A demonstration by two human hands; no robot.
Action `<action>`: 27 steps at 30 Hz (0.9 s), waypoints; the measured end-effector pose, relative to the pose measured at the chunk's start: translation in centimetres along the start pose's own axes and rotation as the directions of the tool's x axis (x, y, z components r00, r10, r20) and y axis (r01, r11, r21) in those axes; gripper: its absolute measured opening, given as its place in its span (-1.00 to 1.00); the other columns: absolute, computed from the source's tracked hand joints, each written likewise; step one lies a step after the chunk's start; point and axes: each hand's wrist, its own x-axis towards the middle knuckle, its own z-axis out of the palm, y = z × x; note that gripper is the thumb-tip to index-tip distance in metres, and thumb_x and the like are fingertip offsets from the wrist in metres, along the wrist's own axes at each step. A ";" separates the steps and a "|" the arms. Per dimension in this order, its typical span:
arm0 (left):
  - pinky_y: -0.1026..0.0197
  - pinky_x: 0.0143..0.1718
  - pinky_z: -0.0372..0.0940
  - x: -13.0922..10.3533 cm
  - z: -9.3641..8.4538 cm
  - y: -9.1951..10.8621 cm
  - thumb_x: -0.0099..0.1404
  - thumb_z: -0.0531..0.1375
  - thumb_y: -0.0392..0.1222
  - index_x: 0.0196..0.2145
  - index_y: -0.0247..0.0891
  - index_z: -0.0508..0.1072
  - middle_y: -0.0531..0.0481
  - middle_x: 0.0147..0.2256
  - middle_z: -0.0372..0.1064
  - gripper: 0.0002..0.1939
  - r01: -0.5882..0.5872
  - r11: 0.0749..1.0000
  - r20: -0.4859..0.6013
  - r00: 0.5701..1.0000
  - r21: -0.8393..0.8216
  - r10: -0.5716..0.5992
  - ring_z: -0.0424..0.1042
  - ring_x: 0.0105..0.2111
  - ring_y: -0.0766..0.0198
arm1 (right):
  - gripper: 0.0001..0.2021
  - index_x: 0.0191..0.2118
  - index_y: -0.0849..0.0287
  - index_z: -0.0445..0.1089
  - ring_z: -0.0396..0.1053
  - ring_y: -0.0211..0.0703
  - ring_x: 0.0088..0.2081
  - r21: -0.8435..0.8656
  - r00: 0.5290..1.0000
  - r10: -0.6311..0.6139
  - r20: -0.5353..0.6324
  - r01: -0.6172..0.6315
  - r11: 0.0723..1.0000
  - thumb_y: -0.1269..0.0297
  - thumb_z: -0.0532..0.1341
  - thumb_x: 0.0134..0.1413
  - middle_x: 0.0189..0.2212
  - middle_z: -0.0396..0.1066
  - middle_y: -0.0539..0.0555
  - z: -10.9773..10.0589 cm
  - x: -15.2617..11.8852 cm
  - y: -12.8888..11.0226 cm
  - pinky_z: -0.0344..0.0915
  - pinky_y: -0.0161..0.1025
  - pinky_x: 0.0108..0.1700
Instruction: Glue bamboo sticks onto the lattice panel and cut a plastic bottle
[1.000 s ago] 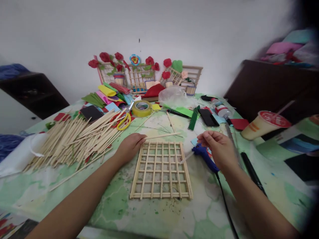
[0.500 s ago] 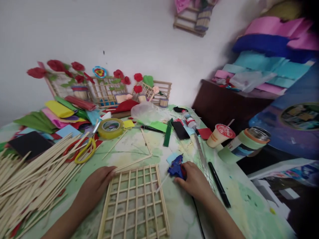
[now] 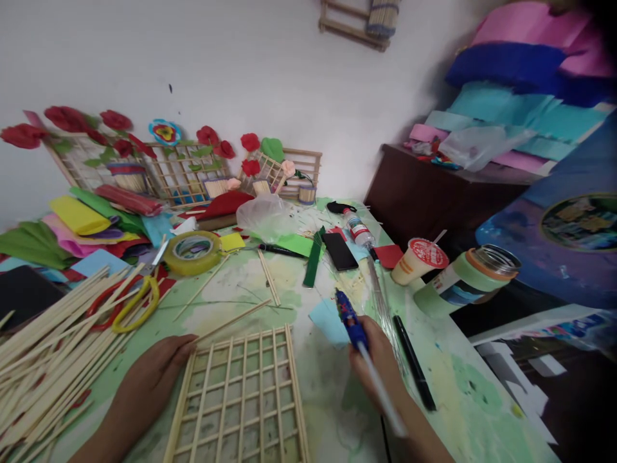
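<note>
My left hand (image 3: 152, 386) pinches the end of a thin wooden stick (image 3: 236, 323) at the top left corner of a stick lattice (image 3: 243, 392). The stick slants up and right, past the lattice's upper edge. On the right, my right hand (image 3: 378, 360) is wrapped round a blue glue gun (image 3: 351, 318), whose nozzle points up and left. A whitish glue stick (image 3: 380, 389) protrudes from its rear, and a black cord runs down below. Light blue paper (image 3: 329, 321) lies beside the nozzle.
Loose sticks (image 3: 62, 354), scissors (image 3: 137, 305) and yellow tape (image 3: 193, 253) occupy the left. Toward the right are a phone (image 3: 340, 251), a black marker (image 3: 413, 363), a cup (image 3: 419, 260) and a flask (image 3: 470, 276). Flower-decorated lattices (image 3: 178, 170) lean against the wall.
The glue gun has been lifted and turned in my right hand, its nozzle now up and left and its glue stick toward me. The view has shifted, moving the table items leftward.
</note>
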 end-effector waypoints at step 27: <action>0.26 -0.31 0.31 -0.8 -0.8 3.5 0.31 -0.01 0.02 -0.36 -0.25 0.45 -0.01 -0.39 0.47 -0.65 0.155 0.949 0.139 0.983 -0.274 -0.120 0.42 -0.37 0.25 | -0.83 -0.45 0.12 0.35 0.27 -0.11 -0.38 0.734 0.980 0.142 0.141 -0.200 0.649 0.14 0.17 0.02 -0.47 0.31 0.06 6.8 -1.4 -1.3 0.23 -0.17 -0.30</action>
